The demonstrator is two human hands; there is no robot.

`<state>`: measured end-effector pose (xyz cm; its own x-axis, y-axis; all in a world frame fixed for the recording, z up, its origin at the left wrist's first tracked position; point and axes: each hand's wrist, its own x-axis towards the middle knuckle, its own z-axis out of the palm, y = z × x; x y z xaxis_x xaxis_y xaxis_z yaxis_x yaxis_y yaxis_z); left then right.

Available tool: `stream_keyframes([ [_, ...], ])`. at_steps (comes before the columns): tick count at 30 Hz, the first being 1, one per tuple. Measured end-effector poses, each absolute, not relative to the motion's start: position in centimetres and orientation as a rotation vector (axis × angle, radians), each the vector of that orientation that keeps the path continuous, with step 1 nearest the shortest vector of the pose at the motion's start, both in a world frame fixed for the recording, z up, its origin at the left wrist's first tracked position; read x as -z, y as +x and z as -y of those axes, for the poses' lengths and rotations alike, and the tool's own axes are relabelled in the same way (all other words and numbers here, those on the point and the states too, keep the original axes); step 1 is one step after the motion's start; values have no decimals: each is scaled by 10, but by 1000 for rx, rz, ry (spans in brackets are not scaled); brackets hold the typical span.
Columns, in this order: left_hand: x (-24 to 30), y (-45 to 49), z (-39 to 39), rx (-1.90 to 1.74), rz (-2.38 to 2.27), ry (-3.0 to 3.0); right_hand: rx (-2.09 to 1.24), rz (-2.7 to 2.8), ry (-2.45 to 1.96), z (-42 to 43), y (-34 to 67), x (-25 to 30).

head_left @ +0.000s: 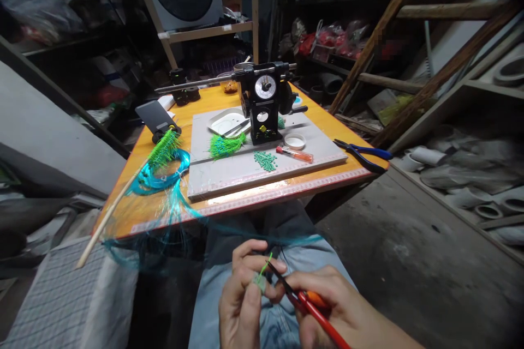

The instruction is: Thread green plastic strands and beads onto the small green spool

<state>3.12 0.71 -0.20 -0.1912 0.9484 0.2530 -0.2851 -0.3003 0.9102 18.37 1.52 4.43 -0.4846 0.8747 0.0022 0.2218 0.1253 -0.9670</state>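
thin bright-green strand (pixel 266 266), long axis slanting up and rightward, projects from the small pale-green piece (pixel 259 282) pinched in the left hand (pixel 242 290); the right hand (pixel 332 295) grips a red-handled, black-tipped tool (pixel 305 302), tips beside the strand, contact unclear.

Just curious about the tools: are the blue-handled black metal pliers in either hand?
No, the pliers lie on the orange table, while the right hand holds a black-tipped, red-handled tool.

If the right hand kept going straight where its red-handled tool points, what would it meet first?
Probably the thin green strand held in the left hand, near the tip of the tool; depth is unclear, so they may be touching.
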Motion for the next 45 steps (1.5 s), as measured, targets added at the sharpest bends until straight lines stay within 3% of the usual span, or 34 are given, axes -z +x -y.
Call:
stream_keyframes([
  [11, 4, 28, -8, -1601, -954, 1101, -1176, 1980, -1175, -32, 201, -41],
  [13, 5, 28, -9, -1604, -956, 1120, -933, 2035, -1344, -59, 220, -48],
  [16, 7, 28, -10, -1614, -972, 1152, -37, 2116, -1761, -116, 252, -56],
  [19, 9, 28, -11, -1618, -998, 1181, 210, 2095, -1889, -165, 273, -60],
  [35, 9, 37, -23, -1463, -1150, 1186, 280, 2369, -1735, -187, 225, -69],
  [45, 8, 55, -41, -1364, -1138, 1138, 132, 2384, -1544, -194, 221, -72],
])
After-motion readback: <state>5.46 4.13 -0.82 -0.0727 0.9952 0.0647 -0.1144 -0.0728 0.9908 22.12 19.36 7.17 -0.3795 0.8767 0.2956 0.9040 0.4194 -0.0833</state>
